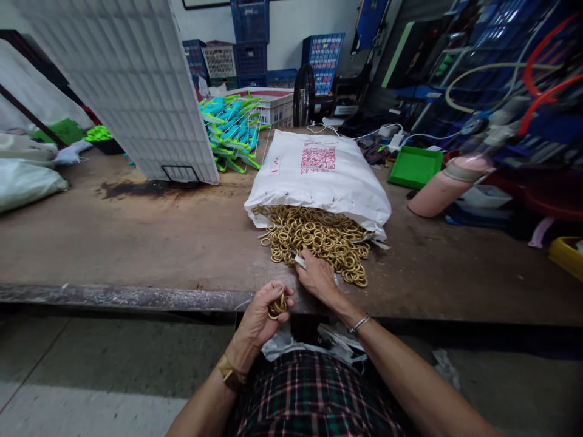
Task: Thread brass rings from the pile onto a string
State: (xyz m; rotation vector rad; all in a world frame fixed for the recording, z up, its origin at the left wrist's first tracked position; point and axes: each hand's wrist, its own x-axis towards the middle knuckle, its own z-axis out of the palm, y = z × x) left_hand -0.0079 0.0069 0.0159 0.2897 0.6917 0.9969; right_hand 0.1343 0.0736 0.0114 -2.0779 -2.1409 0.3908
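My left hand (265, 311) is closed around several brass-coloured rings (277, 306), just over the front edge of the table. At the near side of a heap of the same rings (319, 237), my right hand (315, 276) has its fingers bent and pressed together among them. Something small and white, perhaps a wrap on a finger, shows at that hand's fingertips; what the fingers pinch is hidden. The heap spills from the open mouth of a white sack (314, 176) with red printing, which lies on its side facing me.
On the wooden table (182, 243), a white ribbed panel (141, 91) stands at left. Behind it are green and turquoise plastic pieces (234, 124). To the right sit a green tray (415, 165) and a tilted pink bottle (449, 185). A black fan (304, 96) stands behind the sack.
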